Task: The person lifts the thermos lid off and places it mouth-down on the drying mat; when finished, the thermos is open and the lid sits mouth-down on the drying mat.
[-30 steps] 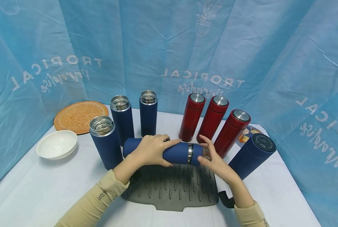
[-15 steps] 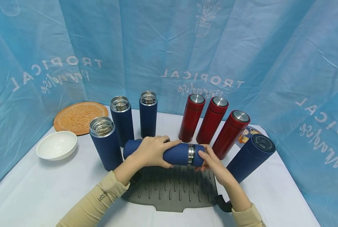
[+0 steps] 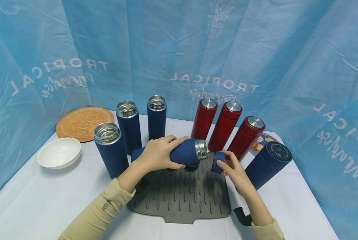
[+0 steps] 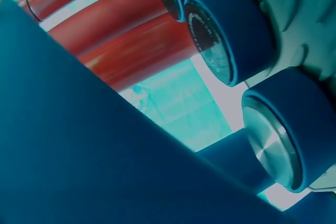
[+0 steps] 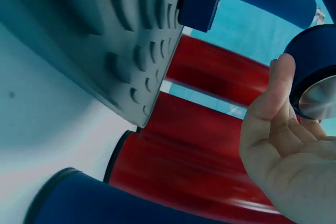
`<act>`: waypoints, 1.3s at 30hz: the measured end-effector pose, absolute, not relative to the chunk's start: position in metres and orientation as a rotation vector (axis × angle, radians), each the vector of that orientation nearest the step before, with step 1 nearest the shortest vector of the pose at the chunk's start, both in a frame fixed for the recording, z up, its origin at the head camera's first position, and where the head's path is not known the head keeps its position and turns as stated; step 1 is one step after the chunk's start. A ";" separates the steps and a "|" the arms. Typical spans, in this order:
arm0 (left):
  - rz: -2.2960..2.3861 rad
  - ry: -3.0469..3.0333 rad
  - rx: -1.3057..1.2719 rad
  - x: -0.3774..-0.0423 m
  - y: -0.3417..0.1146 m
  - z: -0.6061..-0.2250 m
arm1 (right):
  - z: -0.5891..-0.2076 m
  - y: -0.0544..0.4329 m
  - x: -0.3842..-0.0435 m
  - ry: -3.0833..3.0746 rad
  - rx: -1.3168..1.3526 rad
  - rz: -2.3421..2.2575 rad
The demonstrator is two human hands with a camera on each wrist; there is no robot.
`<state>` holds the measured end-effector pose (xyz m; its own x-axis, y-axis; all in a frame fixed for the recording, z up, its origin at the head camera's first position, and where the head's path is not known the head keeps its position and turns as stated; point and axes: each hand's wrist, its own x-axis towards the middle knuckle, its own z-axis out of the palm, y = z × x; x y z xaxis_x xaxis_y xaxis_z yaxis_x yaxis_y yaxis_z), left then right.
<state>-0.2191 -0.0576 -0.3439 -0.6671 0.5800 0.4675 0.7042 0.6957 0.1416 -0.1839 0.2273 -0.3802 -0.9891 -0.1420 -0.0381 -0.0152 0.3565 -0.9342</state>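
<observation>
Your left hand point(image 3: 156, 155) is curled round a matte dark blue cylindrical flask point(image 3: 183, 155), holding it nearly level above the ribbed grey mat point(image 3: 179, 200). Its shiny metal threaded neck point(image 3: 201, 149) points towards your right hand point(image 3: 234, 173). That right hand pinches a short dark blue cylindrical cap point(image 3: 218, 162) between thumb and fingers, just apart from the neck.

With the flask uncapped and this flat, any liquid inside could run out over the mat if the neck dipped; you cannot tell whether it holds any. The cap could slip if your pinch loosened. Another dark blue cap point(image 3: 192, 167) sits just below the flask, where lowering your left hand could knock it.

Beyond and left of your left hand, three open dark blue flasks point(image 3: 111, 160) stand with bright metal rings showing inside; their depths are too dark to read. Farther left on the white-covered desk point(image 3: 46, 200), a glossy white bowl point(image 3: 52, 160) shows only its white inside.

Behind your right hand stand three closed red cylindrical flasks point(image 3: 246, 140), contents hidden. Just right of it, a dark blue flask with a printed black end point(image 3: 266, 170) stands upright.
</observation>
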 end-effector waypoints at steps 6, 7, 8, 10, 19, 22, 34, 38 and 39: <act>-0.638 -2.432 -0.866 -0.223 -0.055 -0.339 | -0.388 0.230 -0.183 2.562 -0.106 -1.620; -0.688 -2.417 -0.846 -0.223 -0.054 -0.338 | -0.389 0.230 -0.183 2.586 -0.110 -1.594; -0.743 -2.403 -0.823 -0.224 -0.054 -0.337 | -0.389 0.230 -0.182 2.614 -0.115 -1.562; -0.861 -2.373 -0.769 -0.226 -0.053 -0.335 | -0.392 0.231 -0.181 2.677 -0.119 -1.492; -1.353 -2.313 -0.538 -0.234 -0.052 -0.326 | -0.398 0.229 -0.180 2.826 -0.105 -1.293; -1.440 -2.301 -0.494 -0.237 -0.050 -0.324 | -0.398 0.229 -0.179 2.834 -0.104 -1.278; -1.472 -2.328 -0.426 -0.262 -0.037 -0.338 | -0.400 0.227 -0.178 2.821 -0.092 -1.271; -1.390 -2.385 -0.400 -0.268 -0.034 -0.349 | -0.402 0.227 -0.178 2.820 -0.099 -1.269; -1.379 -2.389 -0.399 -0.270 -0.034 -0.351 | -0.402 0.227 -0.178 2.822 -0.102 -1.267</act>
